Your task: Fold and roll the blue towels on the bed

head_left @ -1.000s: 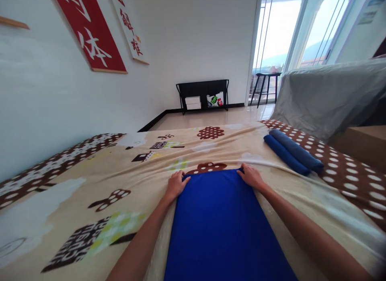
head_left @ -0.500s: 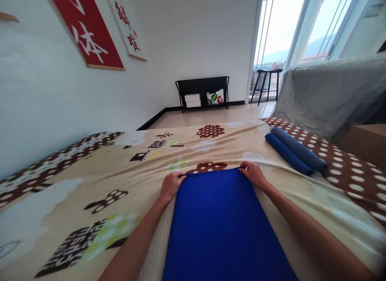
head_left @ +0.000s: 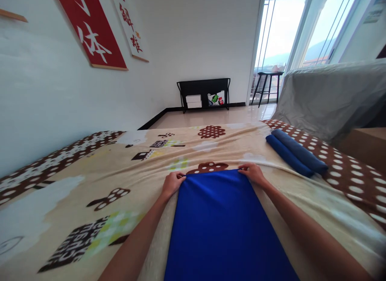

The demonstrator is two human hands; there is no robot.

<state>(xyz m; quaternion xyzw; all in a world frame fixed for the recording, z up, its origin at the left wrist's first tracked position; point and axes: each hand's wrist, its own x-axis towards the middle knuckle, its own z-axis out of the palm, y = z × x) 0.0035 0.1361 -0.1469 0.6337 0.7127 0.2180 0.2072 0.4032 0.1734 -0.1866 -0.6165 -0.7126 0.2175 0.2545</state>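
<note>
A blue cloth (head_left: 224, 224), laid out as a long flat panel, stretches from the bottom of the view to the middle of the bed. My left hand (head_left: 173, 183) pinches its far left corner between thumb and fingers. At the far right corner my right hand (head_left: 252, 173) grips the edge in the same way. Small creases run across the cloth just below the far edge. Its near end lies outside the view. Underneath is a cream blanket (head_left: 147, 168) with brown patterns.
Two rolled cloths, one blue (head_left: 286, 155) and one grey-blue (head_left: 301, 152), lie side by side at the right. Beyond the bed stand a black rack (head_left: 203, 87), a dark stool (head_left: 269, 75) and a grey covered piece of furniture (head_left: 328, 91). A cardboard box (head_left: 368, 146) is at the right.
Both hands keep hold of the far corners. Slight creases have formed near the cloth's far edge, which was smoother before. The view has shifted slightly.
</note>
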